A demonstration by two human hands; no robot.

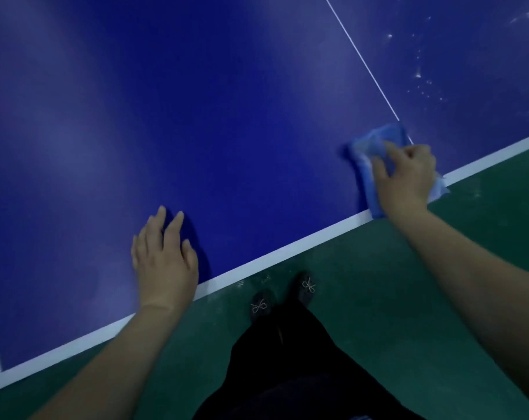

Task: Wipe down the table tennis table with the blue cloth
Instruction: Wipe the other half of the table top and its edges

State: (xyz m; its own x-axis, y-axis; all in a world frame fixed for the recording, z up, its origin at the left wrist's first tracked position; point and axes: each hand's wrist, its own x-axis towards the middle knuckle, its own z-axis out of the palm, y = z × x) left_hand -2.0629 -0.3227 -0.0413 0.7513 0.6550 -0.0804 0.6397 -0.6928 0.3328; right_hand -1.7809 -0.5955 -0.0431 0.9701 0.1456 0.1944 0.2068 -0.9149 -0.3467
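The dark blue table tennis table (227, 116) fills the upper part of the head view, with a white border line along its near edge. A light blue cloth (375, 150) lies crumpled on the table at that edge, where the thin white centre line ends. My right hand (405, 177) presses down on the cloth, fingers curled over it. My left hand (163, 262) rests flat on the table surface further left, fingers spread, holding nothing. White specks and smears (424, 77) dot the table to the right of the centre line.
The table's near edge runs diagonally from lower left to upper right. Below it is a green floor (378, 283), with my dark shoes (284, 295) and dark trousers standing close to the edge. The table's left corner sits at the far lower left.
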